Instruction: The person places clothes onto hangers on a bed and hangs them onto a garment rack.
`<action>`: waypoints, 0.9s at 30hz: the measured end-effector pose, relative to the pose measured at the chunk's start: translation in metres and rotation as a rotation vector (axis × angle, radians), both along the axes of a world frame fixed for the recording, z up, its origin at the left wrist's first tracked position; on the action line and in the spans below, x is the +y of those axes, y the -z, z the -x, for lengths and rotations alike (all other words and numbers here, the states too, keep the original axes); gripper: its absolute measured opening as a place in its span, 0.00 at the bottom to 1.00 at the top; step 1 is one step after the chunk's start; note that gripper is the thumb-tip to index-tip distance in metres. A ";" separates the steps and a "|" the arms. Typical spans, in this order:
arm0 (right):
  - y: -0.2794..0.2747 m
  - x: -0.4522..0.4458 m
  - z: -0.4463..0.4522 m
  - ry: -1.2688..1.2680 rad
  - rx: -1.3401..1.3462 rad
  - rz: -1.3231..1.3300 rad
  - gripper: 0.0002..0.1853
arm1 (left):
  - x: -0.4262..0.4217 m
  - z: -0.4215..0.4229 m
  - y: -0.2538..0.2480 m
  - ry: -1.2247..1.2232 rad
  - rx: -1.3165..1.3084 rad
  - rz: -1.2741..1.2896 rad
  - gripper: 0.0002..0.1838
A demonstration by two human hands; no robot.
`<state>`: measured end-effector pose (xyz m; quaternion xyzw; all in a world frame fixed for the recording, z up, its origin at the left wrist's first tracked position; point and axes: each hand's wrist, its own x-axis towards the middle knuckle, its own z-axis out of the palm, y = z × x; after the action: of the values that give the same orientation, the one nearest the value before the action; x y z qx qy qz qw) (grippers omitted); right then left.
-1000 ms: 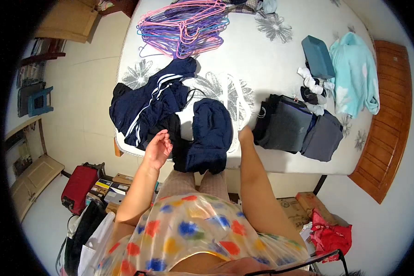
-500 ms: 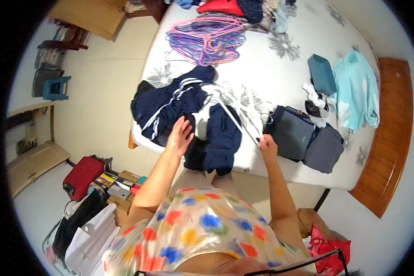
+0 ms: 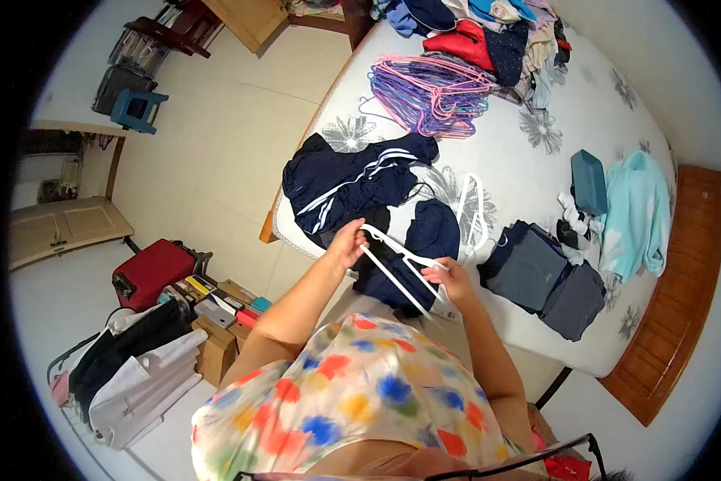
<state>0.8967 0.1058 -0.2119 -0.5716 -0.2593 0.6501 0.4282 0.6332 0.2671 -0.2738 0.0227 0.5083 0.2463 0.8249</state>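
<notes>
A white hanger [image 3: 398, 250] is held in the air between my two hands, over the near edge of the bed. My left hand [image 3: 348, 244] is closed on one end of it, and my right hand [image 3: 449, 280] grips its other side. Beneath and beyond it lie dark navy garments: a folded one [image 3: 436, 231] and a jacket with white stripes [image 3: 352, 180]. Another white hanger [image 3: 473, 215] rests on the bed to the right of the folded garment.
Pink and purple hangers [image 3: 429, 92] are heaped farther back, near piled clothes [image 3: 465, 44]. Folded dark trousers [image 3: 529, 268], a teal box [image 3: 589, 183] and a light blue garment [image 3: 637, 212] lie rightward. A red suitcase [image 3: 153, 274] stands on the floor at left.
A white hanger has been lifted from the bed and brought between my hands. My left hand has closed on it. The view has swung, shifting the bed rightward and down.
</notes>
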 end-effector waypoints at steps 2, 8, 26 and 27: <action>0.012 0.000 0.002 0.100 0.007 0.108 0.11 | 0.004 -0.009 0.008 0.080 0.012 0.043 0.07; -0.015 -0.026 -0.003 0.231 -0.291 0.232 0.11 | 0.038 0.000 0.104 0.887 0.879 -0.742 0.13; -0.056 -0.101 0.009 0.516 -0.413 0.349 0.11 | 0.094 -0.055 0.092 0.739 1.039 -1.175 0.12; -0.056 -0.097 0.007 0.519 -0.401 0.342 0.11 | 0.095 -0.048 0.077 0.692 1.015 -1.000 0.13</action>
<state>0.8898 0.0085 -0.1563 -0.7976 -0.0722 0.4291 0.4178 0.6814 0.3624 -0.3506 0.6570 0.6154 0.1349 0.4141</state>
